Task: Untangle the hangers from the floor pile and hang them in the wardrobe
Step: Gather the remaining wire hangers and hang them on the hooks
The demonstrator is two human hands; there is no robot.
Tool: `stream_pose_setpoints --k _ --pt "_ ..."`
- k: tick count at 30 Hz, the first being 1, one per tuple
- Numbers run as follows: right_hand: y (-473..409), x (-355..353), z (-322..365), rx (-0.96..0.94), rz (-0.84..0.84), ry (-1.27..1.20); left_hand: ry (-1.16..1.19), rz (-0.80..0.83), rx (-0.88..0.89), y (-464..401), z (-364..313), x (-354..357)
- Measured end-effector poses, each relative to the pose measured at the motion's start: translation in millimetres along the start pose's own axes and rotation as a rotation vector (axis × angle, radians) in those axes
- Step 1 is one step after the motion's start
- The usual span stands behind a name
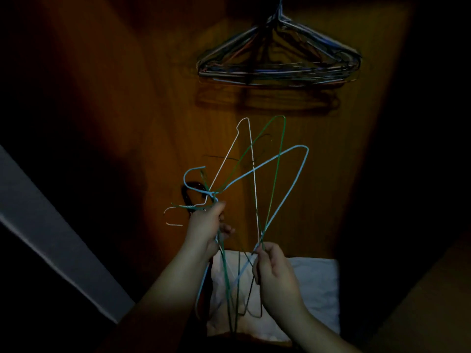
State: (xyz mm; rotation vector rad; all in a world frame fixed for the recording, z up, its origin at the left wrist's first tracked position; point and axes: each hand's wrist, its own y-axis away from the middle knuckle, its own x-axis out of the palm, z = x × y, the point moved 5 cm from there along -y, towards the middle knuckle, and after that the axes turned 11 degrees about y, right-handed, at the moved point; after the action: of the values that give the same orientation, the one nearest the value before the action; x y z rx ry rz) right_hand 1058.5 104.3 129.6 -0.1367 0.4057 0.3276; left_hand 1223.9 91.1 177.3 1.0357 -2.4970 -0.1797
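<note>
Left hand (204, 228), low in the middle of the frame, grips a bunch of wire hangers (254, 179) close to their necks, fingers curled round the wires just below where the hooks splay out to the left. Holding them there likely keeps the hooks gathered, so the bodies can be worked loose without the whole bunch slipping. Right hand (274, 270), just to the lower right, pinches wires at its fingertips where the white hanger (251, 149) and the green hanger (276, 159) come down to it; this looks like the picking hand, feeling out one frame to draw clear.

Between and above the hands the hangers fan upward and cross one another: the white one leaning left, the green one rising highest, and a light blue hanger (293, 179) spreading to the right. A darker wire lies behind them, hard to trace in the dim light. More wire hangs below the hands, in front of a pale cloth (316, 284) at the bottom centre.

At the top of the frame, right of centre, a thick cluster of hung hangers (277, 62) dangles against the wooden wardrobe back (142, 103), well apart from the held bunch. I judge the untangling is under way, with this bunch not yet hung.
</note>
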Motion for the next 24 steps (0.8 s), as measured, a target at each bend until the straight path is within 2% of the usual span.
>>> stream_pose_setpoints --k 4,9,14,20,24 --pt "2 4 -1 0.005 0.018 0.076 -0.005 -0.050 -0.019 -5 7 -3" --pt "4 1 -6 -0.024 0.088 0.171 0.036 0.026 -0.213 -8 9 -6" --pt "3 -2 -2 -0.067 0.132 0.198 0.017 0.079 -0.119 -7 6 -4" --pt "-10 -9 18 -0.103 0.149 0.156 0.013 0.233 0.009 2 3 8" --pt "-21 -11 31 -0.135 0.180 0.190 0.067 0.230 -0.020 1 6 10"
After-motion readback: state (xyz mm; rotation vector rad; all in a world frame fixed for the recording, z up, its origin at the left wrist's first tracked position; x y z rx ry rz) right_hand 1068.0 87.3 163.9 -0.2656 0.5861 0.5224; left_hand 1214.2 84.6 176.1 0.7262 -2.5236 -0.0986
